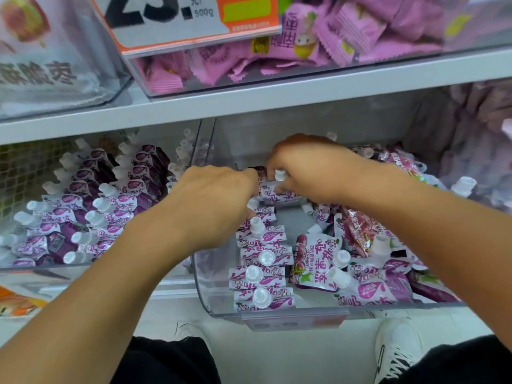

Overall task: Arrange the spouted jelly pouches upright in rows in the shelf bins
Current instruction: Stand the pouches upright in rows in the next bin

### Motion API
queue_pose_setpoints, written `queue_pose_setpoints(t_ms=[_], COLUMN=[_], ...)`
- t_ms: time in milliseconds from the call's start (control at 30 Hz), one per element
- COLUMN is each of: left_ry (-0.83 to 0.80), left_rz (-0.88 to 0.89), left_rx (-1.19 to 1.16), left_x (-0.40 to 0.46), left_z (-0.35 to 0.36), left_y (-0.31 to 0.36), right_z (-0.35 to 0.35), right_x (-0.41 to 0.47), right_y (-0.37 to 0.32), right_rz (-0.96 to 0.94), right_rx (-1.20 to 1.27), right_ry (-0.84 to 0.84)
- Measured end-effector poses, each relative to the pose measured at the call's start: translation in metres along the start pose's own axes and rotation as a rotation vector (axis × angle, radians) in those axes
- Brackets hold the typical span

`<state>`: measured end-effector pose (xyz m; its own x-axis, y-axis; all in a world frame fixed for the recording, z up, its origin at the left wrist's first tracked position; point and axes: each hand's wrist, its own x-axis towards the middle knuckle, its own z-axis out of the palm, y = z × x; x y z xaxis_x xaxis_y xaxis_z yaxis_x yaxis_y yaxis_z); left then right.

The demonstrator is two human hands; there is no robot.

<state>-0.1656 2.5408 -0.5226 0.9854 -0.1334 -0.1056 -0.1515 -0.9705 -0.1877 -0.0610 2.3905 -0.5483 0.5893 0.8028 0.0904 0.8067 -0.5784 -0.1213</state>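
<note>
A clear plastic bin point(277, 314) on the lower shelf holds purple-and-white spouted jelly pouches. A row of upright pouches point(261, 270) runs along its left side, white caps up. Loose pouches point(368, 275) lie jumbled on its right side. My right hand point(310, 167) grips one pouch point(277, 189) at the back of the row, fingers curled around it just below its white cap. My left hand point(219, 195) reaches in beside it, its fingers curled against the back pouches of the row; what they hold is hidden.
A second bin at left point(36, 268) holds rows of standing purple pouches point(91, 206). The shelf above point(249, 98) carries bins of pink wrapped candy point(304, 45) and a price sign point(171, 20). My white shoes point(396, 350) stand on the floor below.
</note>
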Motion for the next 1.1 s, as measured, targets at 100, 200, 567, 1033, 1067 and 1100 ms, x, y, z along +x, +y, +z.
queue_pose_setpoints(t_ms=[100,200,567,1033,1067,1100], left_ry=[-0.015,0.040,-0.109,-0.021,-0.024,-0.024], left_rz=[-0.055,-0.108,0.050,-0.008,-0.007,-0.010], left_rx=[-0.226,-0.541,-0.017,-0.169,-0.196,-0.227], left_x=[-0.002,-0.008,-0.020,-0.016,-0.016,-0.016], left_z=[-0.003,-0.011,-0.008,-0.001,-0.002,-0.003], left_y=[-0.003,-0.010,0.006,-0.002,-0.003,-0.004], right_z=[-0.016,-0.027,-0.026,0.028,0.020,0.012], right_x=[-0.005,-0.018,-0.002,0.075,0.074,0.070], right_y=[0.006,0.011,-0.001,-0.022,-0.019,-0.015], right_rz=[0.003,0.032,-0.047,-0.181,-0.142,-0.110], right_rx=[0.225,0.460,0.233,-0.149,-0.066,0.048], right_ry=[-0.134,-0.322,-0.112,-0.322,-0.342,-0.375])
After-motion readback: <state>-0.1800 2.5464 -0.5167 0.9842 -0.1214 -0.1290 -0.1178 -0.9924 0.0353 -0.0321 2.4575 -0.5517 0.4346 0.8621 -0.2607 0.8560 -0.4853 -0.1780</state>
